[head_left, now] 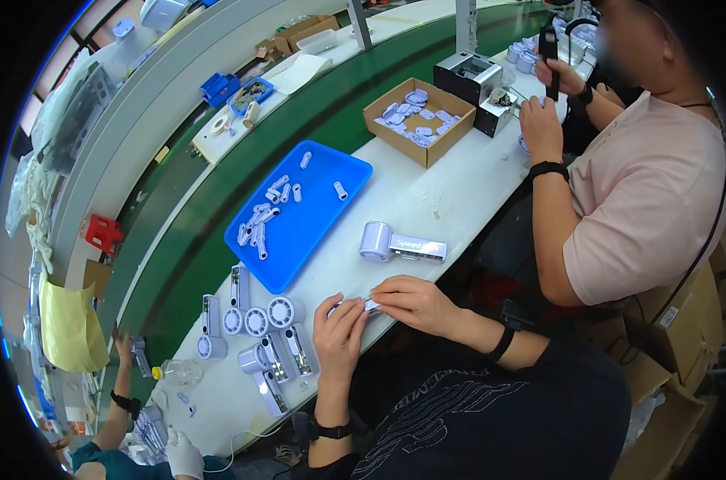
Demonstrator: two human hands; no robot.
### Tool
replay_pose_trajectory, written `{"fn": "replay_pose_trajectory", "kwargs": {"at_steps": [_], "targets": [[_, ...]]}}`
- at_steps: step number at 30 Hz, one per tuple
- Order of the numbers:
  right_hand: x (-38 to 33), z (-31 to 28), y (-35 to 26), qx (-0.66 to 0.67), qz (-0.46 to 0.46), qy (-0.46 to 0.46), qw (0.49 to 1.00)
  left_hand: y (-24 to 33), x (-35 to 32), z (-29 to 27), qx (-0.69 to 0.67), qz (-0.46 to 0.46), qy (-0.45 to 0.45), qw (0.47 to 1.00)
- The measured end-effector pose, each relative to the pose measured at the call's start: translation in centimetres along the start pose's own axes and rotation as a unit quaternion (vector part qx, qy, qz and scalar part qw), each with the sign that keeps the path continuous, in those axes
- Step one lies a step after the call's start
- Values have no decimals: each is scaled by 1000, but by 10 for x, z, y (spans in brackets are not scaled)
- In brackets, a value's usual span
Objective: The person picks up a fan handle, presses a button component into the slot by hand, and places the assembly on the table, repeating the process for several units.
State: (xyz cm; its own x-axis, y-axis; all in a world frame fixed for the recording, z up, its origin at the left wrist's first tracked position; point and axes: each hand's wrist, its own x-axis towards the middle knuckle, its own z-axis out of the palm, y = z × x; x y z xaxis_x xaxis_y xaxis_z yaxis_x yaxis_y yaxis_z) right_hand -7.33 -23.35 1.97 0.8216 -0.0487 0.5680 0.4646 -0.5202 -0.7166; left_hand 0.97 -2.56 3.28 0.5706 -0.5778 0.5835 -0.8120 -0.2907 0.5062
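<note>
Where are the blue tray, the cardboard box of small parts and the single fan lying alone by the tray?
blue tray (319,216): head view, bare floor of the tray.
cardboard box (444,142): head view, near side wall.
single fan (376,241): head view, round head end.

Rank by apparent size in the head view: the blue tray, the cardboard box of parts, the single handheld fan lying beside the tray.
1. blue tray
2. cardboard box, though it lies farther away, so less sure
3. handheld fan, clearly smallest

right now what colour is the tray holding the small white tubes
Blue: the tray is bright blue, lying on the white bench; seen best in the head view.
</note>
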Motion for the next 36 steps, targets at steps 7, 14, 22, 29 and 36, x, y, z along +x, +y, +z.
{"fn": "replay_pose_trajectory", "kwargs": {"at_steps": [7, 14, 22, 29, 36], "targets": [[0, -5, -12, -100, -48, -12, 994, -2, -2, -2, -3, 2, 14, 1000], [2, -8, -14, -67, 5, -48, 997, -1, -1, -1, -1, 0, 15, 1000], [-1, -4, -15, -81, -3, -29, 996, -1, 1, 0, 3, -2, 9, 1000], [-8, -1, -17, -104, -27, -7, 994, -2, -2, 1, 21, 7, 5, 1000], [-5, 6, -25, -177, -9, -21, 984, 20, -8, 5, 166, 31, -9, 986]]}}
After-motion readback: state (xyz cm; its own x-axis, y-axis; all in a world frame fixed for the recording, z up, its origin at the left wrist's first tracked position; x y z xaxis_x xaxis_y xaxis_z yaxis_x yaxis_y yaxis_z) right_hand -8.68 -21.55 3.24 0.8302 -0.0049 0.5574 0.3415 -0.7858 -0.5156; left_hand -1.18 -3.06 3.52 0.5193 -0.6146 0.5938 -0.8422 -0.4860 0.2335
